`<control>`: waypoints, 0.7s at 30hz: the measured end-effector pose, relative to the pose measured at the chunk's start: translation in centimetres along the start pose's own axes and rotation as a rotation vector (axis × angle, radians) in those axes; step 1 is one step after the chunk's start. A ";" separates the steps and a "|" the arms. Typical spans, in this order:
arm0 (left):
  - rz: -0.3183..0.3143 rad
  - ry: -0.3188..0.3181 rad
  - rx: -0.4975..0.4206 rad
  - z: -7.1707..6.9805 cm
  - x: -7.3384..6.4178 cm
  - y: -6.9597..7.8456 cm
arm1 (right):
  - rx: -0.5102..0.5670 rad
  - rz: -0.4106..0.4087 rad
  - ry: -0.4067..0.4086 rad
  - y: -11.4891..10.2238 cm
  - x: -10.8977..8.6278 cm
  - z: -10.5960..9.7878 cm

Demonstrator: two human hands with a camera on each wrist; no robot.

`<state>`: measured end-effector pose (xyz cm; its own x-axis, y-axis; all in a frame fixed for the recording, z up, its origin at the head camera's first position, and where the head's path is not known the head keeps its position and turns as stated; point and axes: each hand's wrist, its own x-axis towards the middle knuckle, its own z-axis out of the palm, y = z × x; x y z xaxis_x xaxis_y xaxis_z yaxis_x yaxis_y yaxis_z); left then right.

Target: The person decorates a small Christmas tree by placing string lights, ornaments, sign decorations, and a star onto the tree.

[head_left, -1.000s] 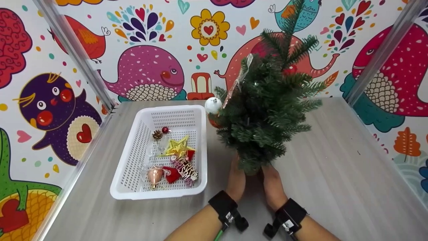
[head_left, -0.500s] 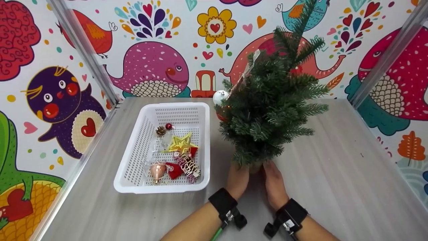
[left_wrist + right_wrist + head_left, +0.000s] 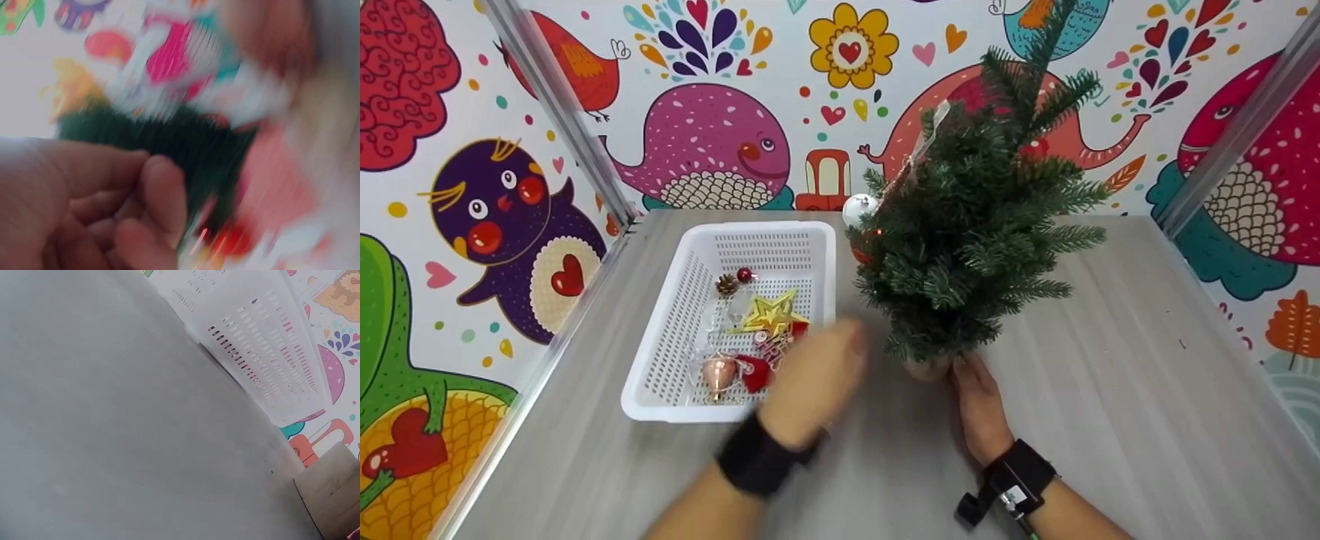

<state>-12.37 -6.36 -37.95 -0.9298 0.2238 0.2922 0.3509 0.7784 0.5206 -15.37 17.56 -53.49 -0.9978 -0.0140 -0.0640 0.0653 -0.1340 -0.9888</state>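
A small artificial Christmas tree (image 3: 975, 240) stands on a wood-look base (image 3: 926, 369), leaning to the right. My right hand (image 3: 982, 409) is beside the base, its extended fingers at the base's right side. My left hand (image 3: 817, 382), blurred, is over the right edge of the white plastic basket (image 3: 765, 226). In the left wrist view its thumb and fingers are loosely bent, with nothing seen between them. A gold star (image 3: 771, 311), a pink drop-shaped ornament (image 3: 718, 373) and a red piece (image 3: 754, 373) lie in the basket. The hand partly covers a lettered sign there.
A white ball (image 3: 859, 210) hangs on the tree's left side, above an orange-red ornament (image 3: 862, 253). Farther back in the basket lie a pinecone (image 3: 726, 283) and a small red ball (image 3: 745, 275). Patterned walls with metal posts (image 3: 574, 112) border the grey table (image 3: 1147, 360).
My left hand has left the tree's base and swung left to the basket. My right hand stays by the base. The head view has shifted slightly.
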 end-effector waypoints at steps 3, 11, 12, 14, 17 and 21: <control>-0.104 0.038 -0.038 -3.6 3.6 -3.2 | -0.012 0.011 0.008 -0.2 -0.1 -0.1; -0.305 -0.206 0.057 -2.2 8.4 -12.0 | -0.027 0.043 0.030 0.1 -0.1 0.0; -0.322 -0.267 0.065 -1.8 8.3 -12.7 | -0.029 0.045 0.029 0.1 -0.1 0.0; -0.349 -0.378 0.081 -1.3 8.0 -13.6 | -0.036 0.048 0.028 0.0 -0.1 0.1; -0.374 -0.484 0.082 -1.3 7.7 -14.4 | -0.037 0.037 0.031 0.0 -0.2 0.1; -0.355 -0.529 0.143 -2.8 7.7 -15.1 | -0.017 0.034 0.033 -0.1 -0.1 0.0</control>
<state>-24.52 -18.04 -41.35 -0.9284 0.1689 -0.3311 0.0281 0.9201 0.3906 -15.23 17.55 -53.35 -0.9947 0.0144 -0.1022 0.0998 -0.1176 -0.9880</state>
